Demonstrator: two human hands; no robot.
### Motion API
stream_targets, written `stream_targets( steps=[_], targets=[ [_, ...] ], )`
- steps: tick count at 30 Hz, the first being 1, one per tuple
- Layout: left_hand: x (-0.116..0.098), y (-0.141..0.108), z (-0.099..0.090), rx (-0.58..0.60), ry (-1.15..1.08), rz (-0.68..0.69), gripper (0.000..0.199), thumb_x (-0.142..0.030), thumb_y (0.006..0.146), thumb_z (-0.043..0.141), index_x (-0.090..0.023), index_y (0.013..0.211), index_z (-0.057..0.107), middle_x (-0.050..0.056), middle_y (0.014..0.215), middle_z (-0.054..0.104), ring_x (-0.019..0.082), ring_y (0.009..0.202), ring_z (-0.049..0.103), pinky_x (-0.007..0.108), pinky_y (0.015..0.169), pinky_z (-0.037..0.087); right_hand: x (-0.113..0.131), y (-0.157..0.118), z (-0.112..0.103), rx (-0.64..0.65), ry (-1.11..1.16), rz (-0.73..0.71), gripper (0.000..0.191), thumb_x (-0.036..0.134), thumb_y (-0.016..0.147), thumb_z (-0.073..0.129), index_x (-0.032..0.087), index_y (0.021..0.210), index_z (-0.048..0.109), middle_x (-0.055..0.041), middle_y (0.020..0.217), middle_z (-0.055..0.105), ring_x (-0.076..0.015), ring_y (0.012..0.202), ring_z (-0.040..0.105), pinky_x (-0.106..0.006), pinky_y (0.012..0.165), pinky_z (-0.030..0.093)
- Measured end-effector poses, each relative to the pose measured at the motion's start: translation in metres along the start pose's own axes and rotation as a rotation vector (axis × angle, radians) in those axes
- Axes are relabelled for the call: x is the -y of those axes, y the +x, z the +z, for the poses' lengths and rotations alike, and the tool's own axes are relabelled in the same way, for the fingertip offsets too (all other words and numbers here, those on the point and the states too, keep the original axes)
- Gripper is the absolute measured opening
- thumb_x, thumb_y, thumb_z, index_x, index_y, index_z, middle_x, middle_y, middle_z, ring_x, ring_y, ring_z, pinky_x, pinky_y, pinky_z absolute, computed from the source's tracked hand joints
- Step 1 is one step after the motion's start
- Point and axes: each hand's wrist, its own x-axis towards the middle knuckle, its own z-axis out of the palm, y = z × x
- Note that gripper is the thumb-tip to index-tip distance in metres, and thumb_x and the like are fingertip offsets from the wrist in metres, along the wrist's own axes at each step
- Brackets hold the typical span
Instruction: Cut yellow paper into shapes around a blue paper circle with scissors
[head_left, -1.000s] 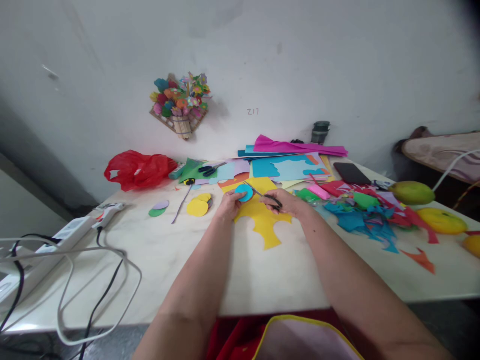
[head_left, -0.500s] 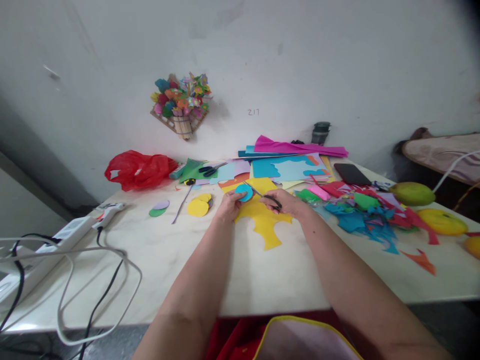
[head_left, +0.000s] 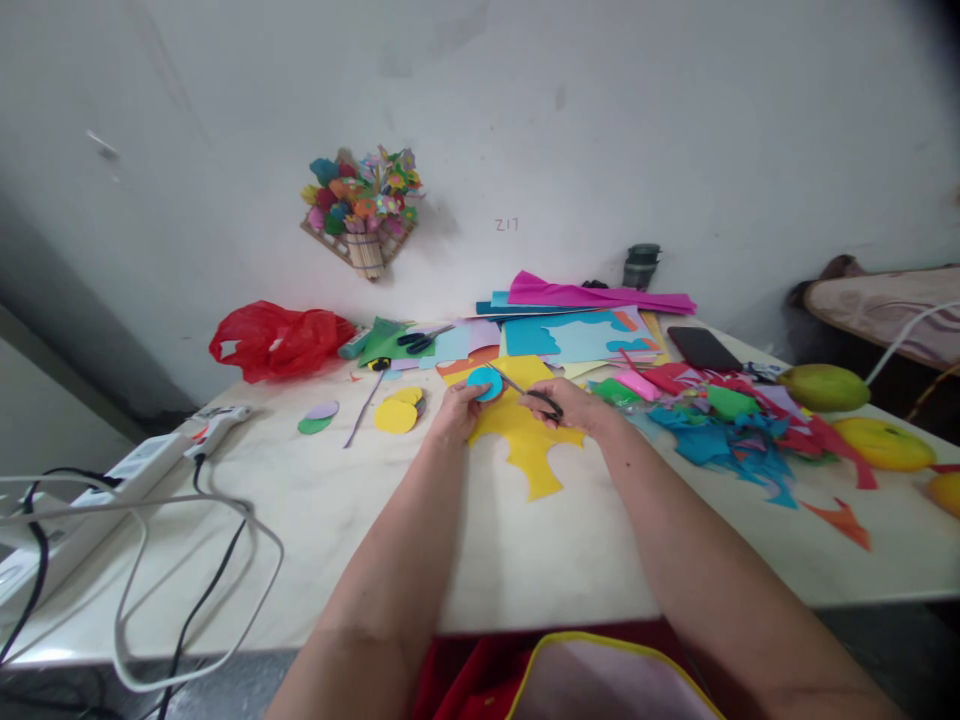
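Pinched in my left hand (head_left: pixel 460 408) is a round blue paper disc (head_left: pixel 485 383), raised a little over the table. My right hand (head_left: pixel 562 405) grips a pair of scissors (head_left: pixel 551 405), its blades pointing left toward the disc's edge. Beneath both hands lies a yellow sheet of paper (head_left: pixel 534 460) with curved pieces cut out of its border. Left of my left hand, several yellow paper circles (head_left: pixel 395 415) lie overlapped. Farther left are a green circle (head_left: pixel 314 425) and a lilac circle (head_left: pixel 324 409), partly overlapping.
Colourful paper scraps (head_left: pixel 712 430) heap on the right, near a black phone (head_left: pixel 705 349) and several mangoes (head_left: pixel 885 444). Paper sheets (head_left: pixel 585 335), a second pair of scissors (head_left: pixel 420 341) and a red plastic bag (head_left: pixel 281 340) lie at the back. Cables and a power strip (head_left: pixel 142 460) occupy the left.
My left hand has shifted the blue disc very slightly left, away from the scissor blades. My right hand and the scissors stay nearly in place.
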Motion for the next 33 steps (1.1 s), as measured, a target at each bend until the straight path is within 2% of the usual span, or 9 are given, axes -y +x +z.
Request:
stream_targets(
  steps=[6, 10, 21, 33],
  targets=[
    [0.001, 0.000, 0.000, -0.016, -0.011, -0.009, 0.018, -0.007, 0.060, 0.079, -0.011, 0.078, 0.076, 0.012, 0.087, 0.081, 0.034, 0.101, 0.078, 0.047, 0.099, 0.062, 0.009, -0.006, 0.004, -0.028, -0.008, 0.050, 0.032, 0.036, 0.074, 0.082, 0.017, 0.071, 0.057, 0.0046, 0.051, 0.054, -0.0047, 0.038, 0.041, -0.018, 0.036, 0.025],
    [0.001, -0.001, 0.002, -0.023, -0.005, -0.027, 0.016, -0.006, 0.060, 0.080, -0.011, 0.075, 0.076, 0.012, 0.082, 0.080, 0.031, 0.092, 0.079, 0.044, 0.097, 0.062, 0.010, -0.007, 0.004, -0.037, -0.047, 0.058, 0.028, 0.034, 0.080, 0.080, 0.017, 0.073, 0.058, 0.0031, 0.052, 0.057, -0.0058, 0.036, 0.045, -0.018, 0.032, 0.019],
    [0.002, -0.001, 0.003, -0.041, -0.027, -0.033, 0.017, -0.004, 0.059, 0.081, -0.012, 0.072, 0.075, 0.007, 0.073, 0.077, 0.023, 0.073, 0.076, 0.038, 0.090, 0.063, 0.020, -0.014, 0.012, -0.069, -0.052, 0.052, 0.030, 0.028, 0.085, 0.078, 0.017, 0.069, 0.055, 0.0037, 0.052, 0.056, -0.0042, 0.036, 0.044, -0.016, 0.031, 0.020],
    [0.000, -0.003, 0.005, -0.043, -0.004, -0.027, 0.017, -0.006, 0.059, 0.080, -0.012, 0.075, 0.074, 0.010, 0.079, 0.079, 0.033, 0.097, 0.078, 0.048, 0.101, 0.060, 0.013, -0.008, 0.010, -0.060, -0.006, 0.044, 0.033, 0.036, 0.076, 0.083, 0.018, 0.070, 0.057, 0.0035, 0.052, 0.055, -0.0058, 0.038, 0.043, -0.019, 0.032, 0.020]
  ],
)
